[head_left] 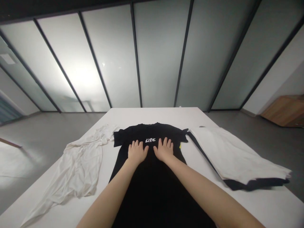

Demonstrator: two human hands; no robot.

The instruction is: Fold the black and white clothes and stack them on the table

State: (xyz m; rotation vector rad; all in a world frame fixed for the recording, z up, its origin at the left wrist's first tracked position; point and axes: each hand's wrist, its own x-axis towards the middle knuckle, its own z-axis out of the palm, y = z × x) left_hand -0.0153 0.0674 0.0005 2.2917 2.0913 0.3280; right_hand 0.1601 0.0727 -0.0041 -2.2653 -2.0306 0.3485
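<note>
A black T-shirt lies spread on the white table, its collar toward the far edge and both sleeves out to the sides. White lettering runs across its chest. My left hand rests flat on the chest, just below and left of the lettering, fingers spread. On the other side, my right hand lies flat too, fingers apart, beside the right end of the print. Neither hand grips the cloth. A small yellow spot shows at the shirt's right side, too small to name.
A crumpled white garment lies along the table's left side. To the right, white cloth is stacked over dark cloth, reaching the table edge. The white table ends before frosted glass panels. A wooden piece stands far right.
</note>
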